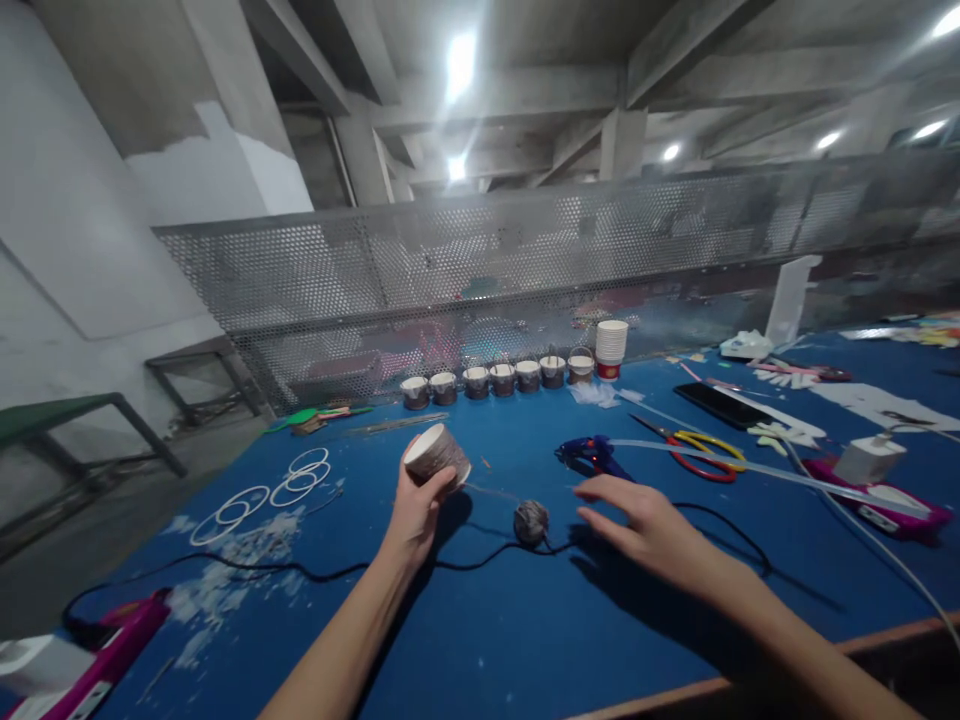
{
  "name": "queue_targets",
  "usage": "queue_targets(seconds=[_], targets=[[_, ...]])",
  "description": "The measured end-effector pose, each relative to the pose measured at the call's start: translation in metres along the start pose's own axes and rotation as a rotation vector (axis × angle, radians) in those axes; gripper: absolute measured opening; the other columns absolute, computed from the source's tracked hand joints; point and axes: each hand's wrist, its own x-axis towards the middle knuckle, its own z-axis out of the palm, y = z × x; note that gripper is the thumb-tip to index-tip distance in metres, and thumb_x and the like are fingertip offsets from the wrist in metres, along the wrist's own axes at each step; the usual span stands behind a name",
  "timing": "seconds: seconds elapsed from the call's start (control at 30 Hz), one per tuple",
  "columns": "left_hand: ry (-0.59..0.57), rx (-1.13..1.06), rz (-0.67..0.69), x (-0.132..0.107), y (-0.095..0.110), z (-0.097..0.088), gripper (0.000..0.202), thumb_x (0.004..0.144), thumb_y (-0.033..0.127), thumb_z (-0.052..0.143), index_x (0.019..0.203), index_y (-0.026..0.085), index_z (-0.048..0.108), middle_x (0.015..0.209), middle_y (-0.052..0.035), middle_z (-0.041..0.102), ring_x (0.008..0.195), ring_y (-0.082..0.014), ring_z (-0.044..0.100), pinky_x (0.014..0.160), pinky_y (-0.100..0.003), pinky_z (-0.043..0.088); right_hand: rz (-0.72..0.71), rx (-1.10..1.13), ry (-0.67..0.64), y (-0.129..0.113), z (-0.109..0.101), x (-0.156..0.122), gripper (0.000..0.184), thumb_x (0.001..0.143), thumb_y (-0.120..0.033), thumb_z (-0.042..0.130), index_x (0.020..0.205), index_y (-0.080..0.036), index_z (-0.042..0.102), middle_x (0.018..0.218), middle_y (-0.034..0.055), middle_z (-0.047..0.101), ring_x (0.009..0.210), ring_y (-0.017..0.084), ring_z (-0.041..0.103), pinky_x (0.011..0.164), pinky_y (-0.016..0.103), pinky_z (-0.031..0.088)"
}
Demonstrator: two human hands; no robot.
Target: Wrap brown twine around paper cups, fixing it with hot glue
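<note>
My left hand (417, 505) is wrapped round a paper cup (439, 458) covered with grey yarn, tilted with its white mouth toward the upper left. A strand runs from the cup to a ball of grey yarn (531, 522) on the table. My right hand (649, 525) hovers to the right of the ball, fingers apart and holding nothing. Just beyond its fingertips lies a blue hot glue gun (592, 457) with a long clear glue stick (720, 459) at its rear. Scissors (705, 455) with red and yellow handles rest farther right.
Several yarn-wrapped cups (502, 378) line the back of the blue table beside a stack of paper cups (611, 345). White rings (244, 505) lie at left. A black cable (322, 577) crosses the front. Magenta power strips (124, 640) and a phone (724, 405) lie about.
</note>
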Motion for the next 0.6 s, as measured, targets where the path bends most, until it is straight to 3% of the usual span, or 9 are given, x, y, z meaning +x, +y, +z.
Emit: queue_targets(seconds=[0.1,0.2,0.27,0.33,0.4,0.47,0.6], targets=[[-0.008,-0.016,-0.001,-0.002,-0.002,0.0,0.071,0.051,0.016,0.084,0.115,0.023,0.054,0.108,-0.0034,0.066,0.087,-0.0176,0.064,0.069,-0.029,0.055,0.33,-0.248,-0.118,0.025,-0.026,-0.015,0.031,0.093,-0.038,0.044,0.082,-0.021,0.068,0.082,0.0098,0.074,0.077,0.027,0.07,0.065,0.035,0.051],[-0.021,-0.032,-0.019,-0.006,-0.004,0.002,0.075,0.05,0.016,0.085,0.117,0.023,0.053,0.108,-0.0034,0.067,0.089,-0.0179,0.065,0.071,-0.029,0.055,0.54,-0.389,-0.176,0.049,-0.038,-0.013,0.033,0.088,-0.046,0.049,0.087,-0.02,0.069,0.093,0.0135,0.074,0.091,0.033,0.07,0.074,0.037,0.051],[-0.029,-0.032,-0.032,-0.008,-0.003,0.003,0.077,0.049,0.017,0.085,0.118,0.023,0.052,0.107,-0.0038,0.068,0.088,-0.0191,0.066,0.07,-0.03,0.056,0.553,-0.349,-0.163,0.062,-0.037,-0.003,0.039,0.083,-0.049,0.056,0.101,-0.017,0.07,0.116,0.0165,0.069,0.113,0.035,0.062,0.09,0.038,0.047],[-0.026,-0.023,-0.037,-0.009,-0.003,0.003,0.078,0.049,0.017,0.085,0.119,0.023,0.051,0.107,-0.0044,0.068,0.087,-0.0202,0.067,0.068,-0.03,0.056,0.532,-0.216,-0.194,0.073,-0.031,0.013,0.049,0.078,-0.049,0.06,0.112,-0.014,0.067,0.125,0.0181,0.065,0.119,0.035,0.058,0.096,0.038,0.045],[-0.01,-0.009,-0.031,-0.009,-0.003,0.002,0.077,0.05,0.016,0.084,0.119,0.023,0.052,0.108,-0.0051,0.068,0.088,-0.0204,0.066,0.067,-0.03,0.056,0.495,-0.063,-0.253,0.08,-0.024,0.028,0.05,0.078,-0.046,0.059,0.114,-0.013,0.067,0.117,0.0161,0.068,0.108,0.032,0.063,0.089,0.037,0.048],[0.001,0.004,-0.023,-0.006,-0.004,0.0,0.075,0.052,0.016,0.084,0.12,0.023,0.053,0.11,-0.0059,0.067,0.09,-0.0206,0.066,0.069,-0.03,0.056,0.471,0.037,-0.277,0.084,-0.015,0.04,0.041,0.077,-0.042,0.058,0.104,-0.014,0.07,0.1,0.0111,0.073,0.091,0.028,0.067,0.076,0.033,0.05],[0.006,0.015,-0.031,0.0,-0.011,-0.005,0.076,0.052,0.017,0.084,0.121,0.023,0.053,0.11,-0.0073,0.068,0.09,-0.0222,0.067,0.068,-0.031,0.057,0.487,0.068,-0.188,0.089,0.001,0.047,0.021,0.07,-0.034,0.061,0.077,-0.016,0.07,0.072,0.0044,0.068,0.07,0.023,0.062,0.063,0.03,0.047]])
